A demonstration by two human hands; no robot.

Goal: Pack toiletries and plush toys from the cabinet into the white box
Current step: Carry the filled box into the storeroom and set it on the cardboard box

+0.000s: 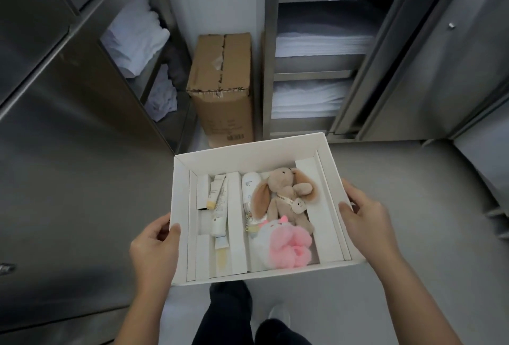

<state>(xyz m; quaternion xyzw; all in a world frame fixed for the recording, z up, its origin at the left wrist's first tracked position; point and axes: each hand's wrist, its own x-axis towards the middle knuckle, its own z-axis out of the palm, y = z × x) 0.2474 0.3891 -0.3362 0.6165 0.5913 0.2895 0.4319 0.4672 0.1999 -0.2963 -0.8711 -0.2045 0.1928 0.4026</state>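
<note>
steel cabinets (68, 74) behind; left hand (154, 245) and right hand (363, 215) grip white box (248, 152), fingers partly hidden.

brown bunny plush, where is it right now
In the head view, the brown bunny plush lies in the white box's right compartment, beside the white bottle, above the pink plush.

Dim, even indoor light is falling from above, leaving the steel cabinets (68, 130) grey and dull with only faint sheen. The white box (248, 152) is glowing brightest, its inner walls casting soft shadows. Edges are bending with wide-angle distortion, and everything is looking slightly soft.
</note>
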